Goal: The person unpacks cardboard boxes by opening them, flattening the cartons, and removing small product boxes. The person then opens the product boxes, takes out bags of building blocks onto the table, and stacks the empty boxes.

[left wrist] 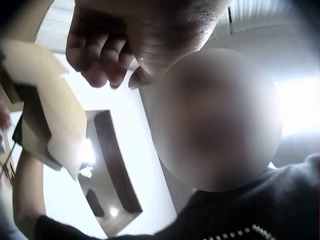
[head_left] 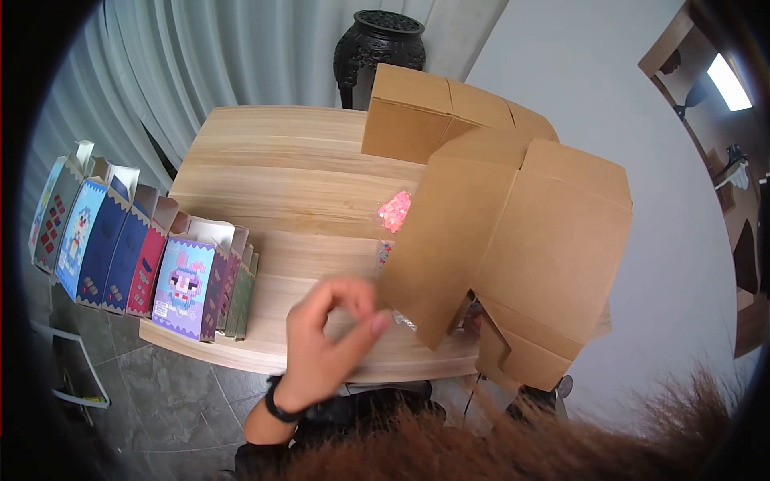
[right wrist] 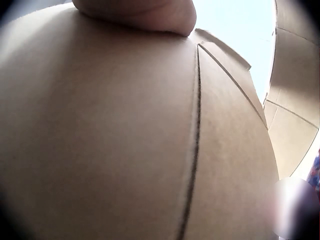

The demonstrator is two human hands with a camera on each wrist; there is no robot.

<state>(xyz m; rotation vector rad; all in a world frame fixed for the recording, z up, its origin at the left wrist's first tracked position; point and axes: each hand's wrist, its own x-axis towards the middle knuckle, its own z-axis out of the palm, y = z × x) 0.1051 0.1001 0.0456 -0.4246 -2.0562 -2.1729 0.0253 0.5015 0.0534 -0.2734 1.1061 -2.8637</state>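
In the head view my left hand (head_left: 333,337) is over the table's front part, left of a large cardboard box (head_left: 553,232) with its flaps spread. Its fingers are loosely curled, with nothing visible in them; the left wrist view shows the same hand (left wrist: 135,40) from below. Part of my right hand (right wrist: 140,15) appears at the top of the right wrist view, against the cardboard (right wrist: 100,125); its fingers are out of sight. The box hides most of that hand in the head view. A bag of pink pieces (head_left: 394,211) lies beside the box's left flap.
Colourful printed boxes (head_left: 183,284) stand in a row along the left of the wooden table (head_left: 281,176), some with raised flaps. Another cardboard part (head_left: 409,108) extends over the back right. A dark carved stand (head_left: 381,48) is behind the table, before a pale curtain.
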